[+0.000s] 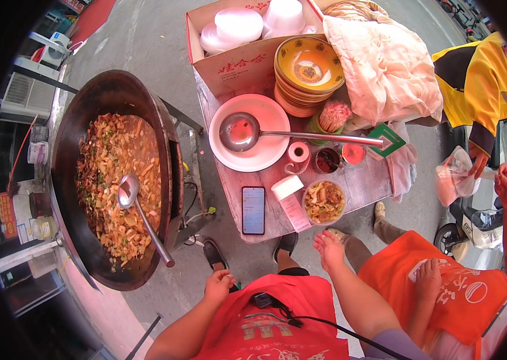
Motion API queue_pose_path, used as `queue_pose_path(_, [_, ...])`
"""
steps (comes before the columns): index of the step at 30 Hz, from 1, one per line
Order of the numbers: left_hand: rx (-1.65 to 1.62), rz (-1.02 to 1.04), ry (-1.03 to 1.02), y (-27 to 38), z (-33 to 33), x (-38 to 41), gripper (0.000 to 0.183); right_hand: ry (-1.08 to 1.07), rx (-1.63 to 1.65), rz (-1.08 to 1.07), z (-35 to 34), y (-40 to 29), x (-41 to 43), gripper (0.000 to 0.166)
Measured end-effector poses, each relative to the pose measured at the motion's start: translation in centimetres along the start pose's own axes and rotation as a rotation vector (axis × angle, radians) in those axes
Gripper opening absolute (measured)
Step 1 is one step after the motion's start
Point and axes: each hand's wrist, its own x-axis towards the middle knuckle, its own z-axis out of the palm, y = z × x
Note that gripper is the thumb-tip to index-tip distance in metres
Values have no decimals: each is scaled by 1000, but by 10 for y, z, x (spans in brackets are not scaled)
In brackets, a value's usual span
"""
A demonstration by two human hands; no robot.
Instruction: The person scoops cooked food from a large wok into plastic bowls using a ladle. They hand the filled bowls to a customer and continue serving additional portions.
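My right hand (329, 249), empty with its fingers spread, hovers by the table's near edge. Closest to it is a round plastic tub (324, 202) of chopped, sauced food. Beside the tub, a printed paper slip (293, 212) lies partly beneath a white block-like item (287, 186). A lit smartphone (253, 210) rests to their left. Low in front of my apron, my left hand (218, 284) has loosely curled fingers; nothing shows in it. To its left is a large dark wok (114, 87) of stewed food (118, 148), with a metal ladle (128, 191) resting in it.
A long-handled ladle (240, 131) lies across a white basin (249, 163). Behind are stacked yellow bowls (309, 63), a carton (244, 67) of plastic containers and a quilted cover (379, 67). At right, a person in an orange apron (442, 288) and another in yellow (487, 81) handle a plastic bag (453, 175).
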Motion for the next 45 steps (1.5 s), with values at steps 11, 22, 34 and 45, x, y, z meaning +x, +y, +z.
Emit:
queue_pose_path(11, [126, -33, -11, -47, -27, -6, 34, 174, 249, -73, 36, -34, 17, 44])
queue_pose_path(22, [282, -3, -50, -68, -41, 6, 32, 246, 267, -173, 13, -59, 29, 46])
queue_pose_path(34, [598, 156, 101, -63, -52, -11, 25, 92, -404, -52, 12, 13, 2, 32])
queue_pose_path(45, [813, 88, 130, -36, -73, -42, 44, -66, -1071, -363, 22, 36, -47, 46])
